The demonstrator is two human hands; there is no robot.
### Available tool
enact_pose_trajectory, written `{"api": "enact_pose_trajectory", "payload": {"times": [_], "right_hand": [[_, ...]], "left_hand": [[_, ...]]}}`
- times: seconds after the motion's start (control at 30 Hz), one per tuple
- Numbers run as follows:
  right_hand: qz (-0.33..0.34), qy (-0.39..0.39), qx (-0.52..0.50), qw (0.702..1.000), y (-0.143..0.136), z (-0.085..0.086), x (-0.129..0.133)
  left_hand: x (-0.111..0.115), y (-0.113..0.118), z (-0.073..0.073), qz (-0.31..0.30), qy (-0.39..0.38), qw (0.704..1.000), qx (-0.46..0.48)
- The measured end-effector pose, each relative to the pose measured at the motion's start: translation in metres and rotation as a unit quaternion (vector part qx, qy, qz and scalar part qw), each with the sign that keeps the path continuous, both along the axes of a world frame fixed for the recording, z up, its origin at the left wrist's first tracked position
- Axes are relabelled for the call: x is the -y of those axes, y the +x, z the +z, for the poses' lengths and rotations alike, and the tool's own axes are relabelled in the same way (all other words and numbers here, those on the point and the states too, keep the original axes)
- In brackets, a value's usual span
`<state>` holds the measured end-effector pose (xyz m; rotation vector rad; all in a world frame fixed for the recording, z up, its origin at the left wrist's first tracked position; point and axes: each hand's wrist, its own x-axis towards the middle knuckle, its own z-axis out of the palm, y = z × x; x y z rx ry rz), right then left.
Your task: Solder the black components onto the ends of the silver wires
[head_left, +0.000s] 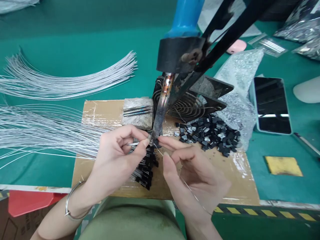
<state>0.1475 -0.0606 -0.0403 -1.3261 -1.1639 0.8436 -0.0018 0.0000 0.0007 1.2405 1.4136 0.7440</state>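
Note:
A soldering iron [162,103] with a blue handle is clamped above the work, its tip pointing down between my hands. My left hand [122,150] is closed in a pinch on a thin grey wire [133,144], whose end lies close by the iron's tip. My right hand [195,166] pinches a thin strand of solder wire [191,190] between thumb and finger; the strand runs from the tip back over the palm. Beside the tip sits a small black connector [157,144], near my right fingertips; whether they grip it is unclear. Wires with black connectors [146,173] lie beneath my left hand.
Loose black connectors [210,133] are heaped on the cardboard [237,180], beside a fan [187,103]. Grey wires [45,130] stretch left, with another bundle [82,83] behind. Spare metal tips [137,110] rest on a wrapped block. A phone [272,105] and yellow sponge [283,165] lie right.

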Motion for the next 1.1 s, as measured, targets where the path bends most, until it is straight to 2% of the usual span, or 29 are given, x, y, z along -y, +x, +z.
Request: {"api": "enact_pose_trajectory", "payload": {"times": [1.1], "right_hand": [[-0.008,0.005,0.017,1.0,-0.0008,0.0011,0.0008]], "left_hand": [[-0.0011,0.0006,0.0005,-0.003,-0.004,1.0,0.006]]}}
